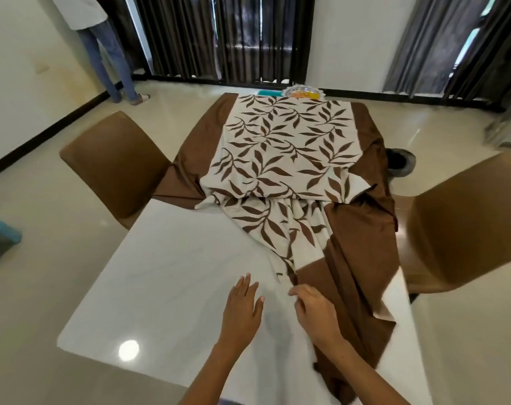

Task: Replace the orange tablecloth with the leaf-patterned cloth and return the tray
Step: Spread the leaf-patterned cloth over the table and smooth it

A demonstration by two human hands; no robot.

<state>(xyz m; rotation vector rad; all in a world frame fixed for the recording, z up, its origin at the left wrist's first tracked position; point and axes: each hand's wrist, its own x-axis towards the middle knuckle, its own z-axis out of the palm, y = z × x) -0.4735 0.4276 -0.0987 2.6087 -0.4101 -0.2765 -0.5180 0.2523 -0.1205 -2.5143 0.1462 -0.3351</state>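
The leaf-patterned cloth (280,147), cream with brown leaves and brown borders, lies partly unfolded over the far half of the white table (166,276). A bunched strip of it runs down the right side toward me. My right hand (314,312) pinches the cloth's edge where cream meets brown. My left hand (242,309) hovers flat over the bare tabletop beside it, fingers straight, holding nothing. The tray (304,93), clear with orange and yellow contents, sits beyond the table's far edge. No orange tablecloth is in view.
Two brown-covered chairs flank the table, one at the left (114,165) and one at the right (464,223). A person (108,51) stands at the far left wall. A blue stool (0,244) sits at the left edge. Dark curtains hang behind.
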